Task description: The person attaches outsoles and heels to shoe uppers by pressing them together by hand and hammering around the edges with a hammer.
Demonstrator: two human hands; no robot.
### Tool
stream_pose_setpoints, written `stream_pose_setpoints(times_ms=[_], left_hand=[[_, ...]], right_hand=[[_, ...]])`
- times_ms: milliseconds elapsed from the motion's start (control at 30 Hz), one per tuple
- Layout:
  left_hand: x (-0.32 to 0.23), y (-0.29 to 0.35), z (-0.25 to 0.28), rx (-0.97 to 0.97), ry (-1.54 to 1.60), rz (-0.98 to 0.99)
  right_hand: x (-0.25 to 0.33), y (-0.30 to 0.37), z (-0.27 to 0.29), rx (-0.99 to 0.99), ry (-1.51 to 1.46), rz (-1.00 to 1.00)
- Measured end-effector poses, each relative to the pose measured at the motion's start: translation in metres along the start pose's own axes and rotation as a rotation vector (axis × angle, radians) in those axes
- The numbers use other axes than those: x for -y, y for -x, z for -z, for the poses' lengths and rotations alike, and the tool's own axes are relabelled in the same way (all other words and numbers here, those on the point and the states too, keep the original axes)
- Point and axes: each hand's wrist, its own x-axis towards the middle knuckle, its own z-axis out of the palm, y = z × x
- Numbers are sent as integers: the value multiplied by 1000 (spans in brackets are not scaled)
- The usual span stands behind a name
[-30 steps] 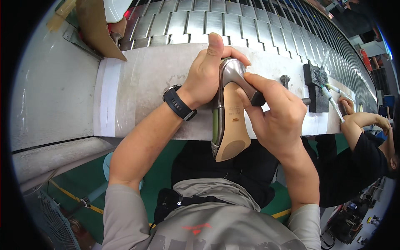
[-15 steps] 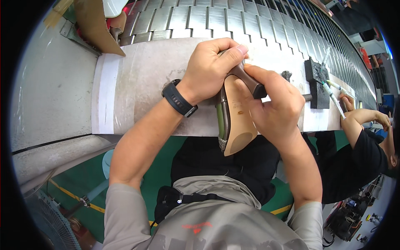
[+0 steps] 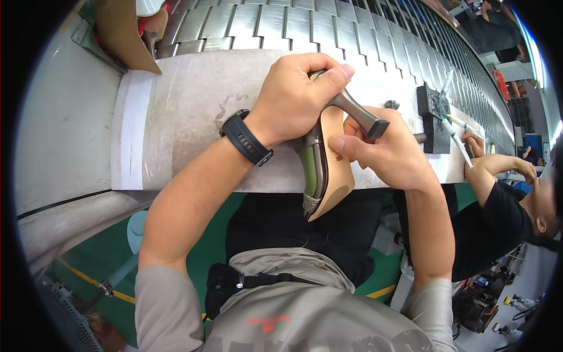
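Observation:
A high-heeled shoe [image 3: 309,164] lies sole-up between my hands, its toe toward me. It has a green upper, a tan sole [image 3: 337,173], a silvery band near the toe and a brown heel [image 3: 360,114] pointing right. My left hand [image 3: 299,97] is closed round the back of the shoe, thumb by the heel's base. A black watch sits on that wrist. My right hand [image 3: 392,149] is closed at the shoe's right side, thumb against the sole, other fingers curled below the heel and partly hidden.
Beyond the pale worktop [image 3: 193,117] runs a metal slat conveyor [image 3: 270,26]. A black block [image 3: 434,117] stands to the right, with syringes [image 3: 458,141] beside it. A cardboard box [image 3: 120,35] is at far left. A co-worker's arm [image 3: 489,173] reaches in at right.
My right hand has slid off the heel, and its thumb now lies on the sole. The shoe has turned slightly, showing more green upper. The whole view has shifted a little.

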Motion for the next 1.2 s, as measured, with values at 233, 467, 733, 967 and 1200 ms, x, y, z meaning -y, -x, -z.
stream_pose_setpoints(times_ms=[233, 467, 733, 967, 1200], left_hand=[[1, -2, -6, -76, -81, 3], [4, -6, -9, -104, -102, 0], [4, -6, -9, -99, -122, 6], [7, -8, -10, -111, -124, -15], [8, -8, -14, -101, -51, 5]], right_hand=[[-3, -7, 1, -2, -37, 16], [0, -8, -3, -34, -27, -7], [-14, -11, -19, -121, -163, 74], [-21, -8, -36, -255, -309, 58], [-25, -6, -46, -336, -401, 113]])
